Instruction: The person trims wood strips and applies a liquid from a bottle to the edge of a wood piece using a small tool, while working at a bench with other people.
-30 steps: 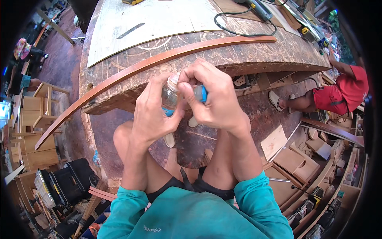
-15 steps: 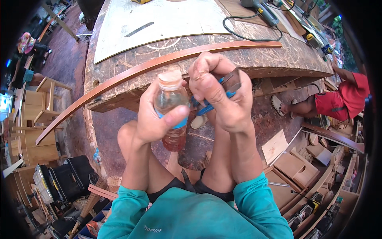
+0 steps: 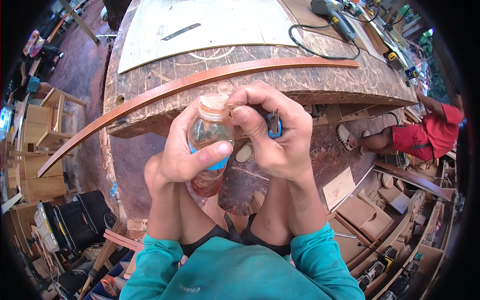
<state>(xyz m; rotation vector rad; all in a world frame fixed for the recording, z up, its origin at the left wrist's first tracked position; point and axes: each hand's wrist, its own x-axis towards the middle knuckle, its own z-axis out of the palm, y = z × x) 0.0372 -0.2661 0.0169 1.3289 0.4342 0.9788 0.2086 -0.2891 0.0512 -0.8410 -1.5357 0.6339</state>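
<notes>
Up close, left hand grips a clear plastic bottle; right hand pinches its round cap.

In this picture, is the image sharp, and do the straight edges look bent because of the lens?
Head view: the left hand, right hand and clear bottle are sharp in even daylight; the long curved wood strip and the workbench edge bow toward the rim, though the strip may itself be curved; the corners are black from the fisheye; no strong glare, only soft shine on the bottle.
</notes>
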